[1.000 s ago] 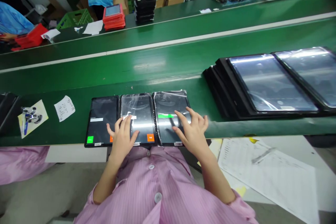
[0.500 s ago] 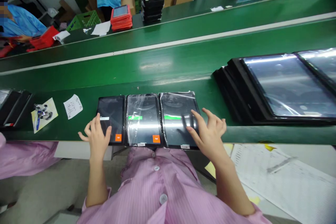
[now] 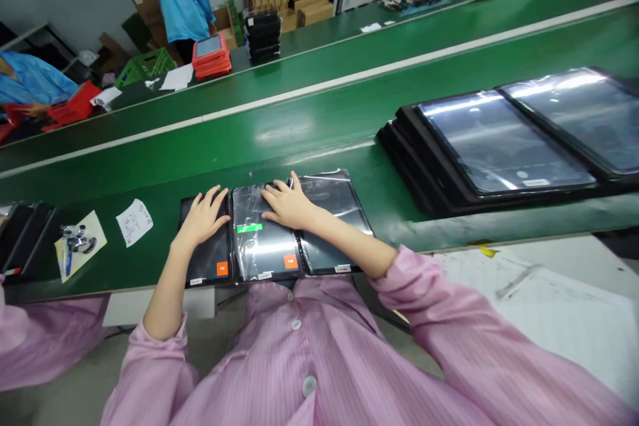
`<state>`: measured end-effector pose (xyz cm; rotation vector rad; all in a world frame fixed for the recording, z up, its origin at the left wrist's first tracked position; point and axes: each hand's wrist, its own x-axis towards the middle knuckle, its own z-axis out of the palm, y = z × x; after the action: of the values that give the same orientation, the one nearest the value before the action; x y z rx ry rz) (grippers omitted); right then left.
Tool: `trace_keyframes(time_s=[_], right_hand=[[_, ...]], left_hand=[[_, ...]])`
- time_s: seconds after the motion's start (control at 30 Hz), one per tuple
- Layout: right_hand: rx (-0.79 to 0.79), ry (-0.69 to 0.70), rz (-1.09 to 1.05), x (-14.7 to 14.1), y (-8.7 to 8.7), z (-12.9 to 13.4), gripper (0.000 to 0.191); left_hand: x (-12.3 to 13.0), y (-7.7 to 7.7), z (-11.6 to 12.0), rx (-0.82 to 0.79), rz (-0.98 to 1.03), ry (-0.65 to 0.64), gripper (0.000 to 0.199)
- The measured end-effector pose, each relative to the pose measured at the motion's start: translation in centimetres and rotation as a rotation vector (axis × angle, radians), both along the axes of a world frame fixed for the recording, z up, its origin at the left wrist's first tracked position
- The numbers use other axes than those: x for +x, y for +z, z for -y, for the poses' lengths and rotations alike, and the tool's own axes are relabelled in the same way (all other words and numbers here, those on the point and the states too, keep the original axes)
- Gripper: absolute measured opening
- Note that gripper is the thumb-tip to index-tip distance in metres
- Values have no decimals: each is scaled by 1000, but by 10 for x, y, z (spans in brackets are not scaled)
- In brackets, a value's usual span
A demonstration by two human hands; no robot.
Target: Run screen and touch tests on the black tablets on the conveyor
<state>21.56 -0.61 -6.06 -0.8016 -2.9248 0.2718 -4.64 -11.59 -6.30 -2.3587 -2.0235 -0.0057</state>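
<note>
Three dark tablets lie side by side at the bench's near edge. Over the left tablet [image 3: 207,259], which shows an orange "Fail" box, my left hand [image 3: 204,216] rests with its fingers spread. The middle tablet [image 3: 264,249], under clear film, displays a green bar and another orange box. My right hand [image 3: 288,203] reaches across the right tablet [image 3: 329,253], its fingers apart over the upper part of the middle one. My right forearm hides much of the right tablet's screen. Neither hand grips anything; whether the fingertips touch the glass I cannot tell.
Stacked larger tablets [image 3: 499,146] stand at the right. A handwritten note [image 3: 134,221] and a yellow paper [image 3: 94,239] with small metal parts lie left, beside more dark devices [image 3: 24,243]. Printed sheets [image 3: 559,306] are at lower right. Across the belt, people in blue work near red-cased tablets [image 3: 212,63].
My right hand has moved left from the right tablet to the middle one. My left hand has shifted up over the left tablet. The camera view has turned slightly.
</note>
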Motion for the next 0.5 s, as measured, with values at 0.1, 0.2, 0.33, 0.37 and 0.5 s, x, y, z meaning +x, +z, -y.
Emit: trace_keyframes(time_s=[0.1,0.2,0.33,0.37,0.5], right_hand=[[27,19,-48,1,-2,2,55],[45,-15,-41,3,-2,-1,60],[38,20,-55,25,-3,-14,53],[62,-28,-83,36,-5,-18,54],[87,-215,-105,86,-18,-32,57]], left_hand=[[1,-3,6,37,-43,60,63],[0,-7,7,45,-70,90,67],[-7,-7,15,-27,4,13,65],[-9,-6,19,-24,20,-2,61],[-18,1,42,45,12,63,47]])
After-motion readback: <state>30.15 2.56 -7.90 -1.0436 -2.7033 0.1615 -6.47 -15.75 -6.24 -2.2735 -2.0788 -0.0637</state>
